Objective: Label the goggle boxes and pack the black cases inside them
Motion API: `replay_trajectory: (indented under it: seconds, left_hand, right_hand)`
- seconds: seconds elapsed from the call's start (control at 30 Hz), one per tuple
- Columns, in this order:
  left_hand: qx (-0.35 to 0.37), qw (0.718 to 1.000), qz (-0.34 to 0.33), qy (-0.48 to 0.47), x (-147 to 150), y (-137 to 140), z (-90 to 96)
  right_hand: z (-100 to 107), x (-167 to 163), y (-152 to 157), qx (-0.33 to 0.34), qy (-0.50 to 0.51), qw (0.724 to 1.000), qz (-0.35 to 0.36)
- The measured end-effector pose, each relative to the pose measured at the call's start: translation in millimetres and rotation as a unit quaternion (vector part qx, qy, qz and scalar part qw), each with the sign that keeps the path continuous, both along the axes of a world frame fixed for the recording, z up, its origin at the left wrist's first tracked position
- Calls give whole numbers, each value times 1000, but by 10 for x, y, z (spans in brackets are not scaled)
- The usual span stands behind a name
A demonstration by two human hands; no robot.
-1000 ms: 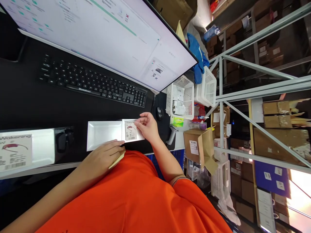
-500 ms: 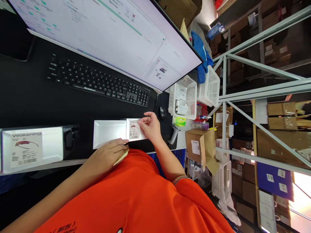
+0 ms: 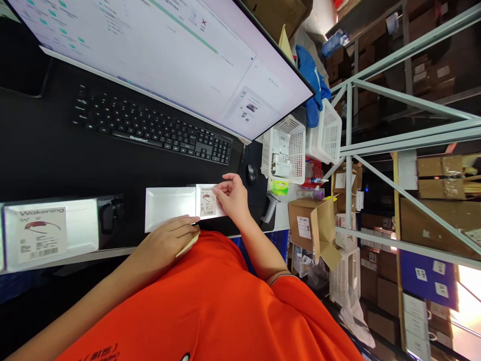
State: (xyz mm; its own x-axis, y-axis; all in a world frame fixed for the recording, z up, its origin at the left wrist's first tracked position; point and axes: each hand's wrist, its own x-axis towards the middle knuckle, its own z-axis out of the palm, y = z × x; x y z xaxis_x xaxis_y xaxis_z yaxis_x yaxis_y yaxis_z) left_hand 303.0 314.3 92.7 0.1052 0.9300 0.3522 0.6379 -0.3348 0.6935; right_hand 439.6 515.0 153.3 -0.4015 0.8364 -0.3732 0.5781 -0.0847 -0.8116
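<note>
Leftmost, a silvery box (image 3: pixel 84 228) lies on the black worktop (image 3: pixel 112 170) with its "Wakening" label (image 3: pixel 42 235) facing up, which presumably keeps the print readable. Next, the keyboard (image 3: pixel 150 128) sits farther back, under the monitor (image 3: pixel 161 65), apart from the boxes. Nearer the person, a plain pale panel (image 3: pixel 171 205) meets a second labelled panel (image 3: pixel 207 205) along a seam; whether they form one box I cannot tell. At their near edge lies the left hand (image 3: pixel 169 236), its grip closed over a yellowish slip (image 3: pixel 189 245), fingertips by the seam, perhaps to steady the panels. On the right, the other hand (image 3: pixel 233 198) has thumb and fingers close together at the second label's edge; I cannot tell whether its grip pinches or only presses. Beyond it, the mouse (image 3: pixel 252 173) and scanner (image 3: pixel 269 208) lie near, probably for easy reach.
</note>
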Motion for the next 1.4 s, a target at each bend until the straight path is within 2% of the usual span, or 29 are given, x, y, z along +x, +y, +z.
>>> replay_trajectory:
  seconds: [0.23, 0.3, 0.4, 0.47, 0.57, 0.6, 0.7, 0.77, 0.8, 0.87, 0.9, 0.93, 0.97, 1.03, 1.1, 1.17, 1.27, 1.3, 1.33, 1.4]
  left_hand:
    - [4, 1000, 6, -19, 14, 2, 8]
    - [2, 999, 14, -30, 19, 5, 27]
    - [4, 999, 26, -33, 15, 31, 87]
    - [0, 999, 28, -37, -2, 61, 150]
    - [6, 998, 32, -54, -36, 87, 280]
    - [17, 997, 37, -64, -42, 82, 330]
    - [37, 986, 73, -148, -32, 6, 493]
    - [-37, 958, 137, -248, -12, -84, 601]
    - [-104, 930, 184, -300, -8, -132, 652]
    - [-246, 847, 278, -380, -25, -213, 742]
    - [-295, 807, 310, -408, -49, -242, 780]
    - [-325, 777, 326, -430, -81, -260, 811]
    - [-343, 759, 327, -447, -118, -268, 837]
    - [-361, 744, 308, -470, -186, -263, 865]
    - [-361, 739, 293, -487, -225, -245, 863]
    - [-324, 724, 306, -527, -232, -236, 840]
    - [-250, 679, 328, -607, -223, -260, 801]
    - [-238, 672, 325, -621, -224, -277, 795]
    - [-233, 675, 316, -625, -226, -296, 794]
    - [-230, 696, 297, -612, -233, -334, 803]
  right_hand:
    - [105, -53, -35, 58, -86, 993, 54]
    - [188, -76, -56, 104, -148, 980, 81]
    - [294, -72, -77, 208, -238, 942, 114]
    - [314, -30, -77, 246, -243, 918, 194]
    - [278, 75, -66, 237, -181, 878, 376]
    - [264, 113, -65, 237, -165, 863, 415]
    - [284, 215, -93, 256, -146, 846, 445]
    - [360, 266, -158, 254, -115, 861, 426]
    - [411, 284, -208, 244, -85, 877, 406]
    - [511, 293, -338, 195, 0, 914, 357]
    - [551, 282, -414, 157, 45, 928, 336]
    - [577, 258, -491, 113, 83, 936, 321]
    - [589, 223, -566, 70, 113, 940, 314]
    - [569, 128, -694, 5, 149, 939, 309]
    - [519, 28, -780, -22, 162, 942, 293]
    - [476, -50, -826, -33, 160, 949, 270]
    - [465, -111, -863, -36, 152, 956, 247]
    - [470, -122, -878, -27, 150, 958, 244]
    - [476, -131, -896, -12, 146, 960, 240]
    - [479, -147, -944, 30, 125, 966, 226]
